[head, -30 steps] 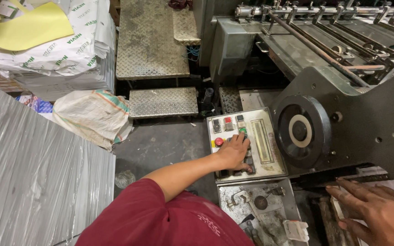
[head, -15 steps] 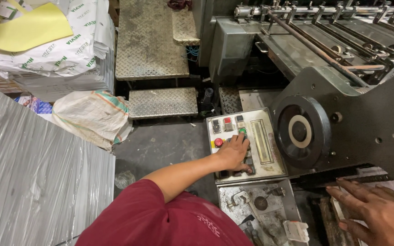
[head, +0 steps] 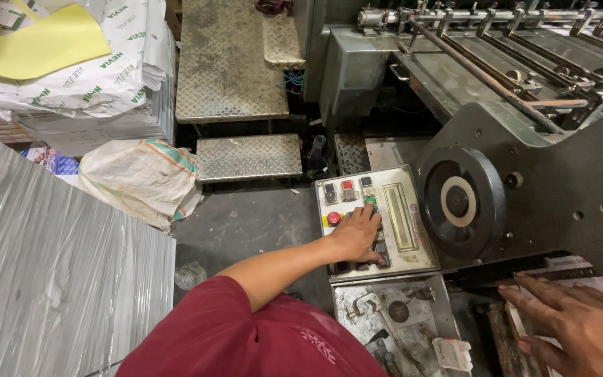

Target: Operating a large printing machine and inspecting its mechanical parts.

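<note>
Beside the grey press, our left hand (head: 359,236) pressed open fingers on the control panel (head: 375,222), best lightly, while our right hand (head: 581,328) lay flat on paper sheets (head: 581,279).

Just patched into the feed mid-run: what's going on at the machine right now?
A person in a red sleeve has the left hand on the control panel of a large grey machine, fingers on its buttons by the green button. The right hand rests spread, empty, on sheets at the lower right.
</note>
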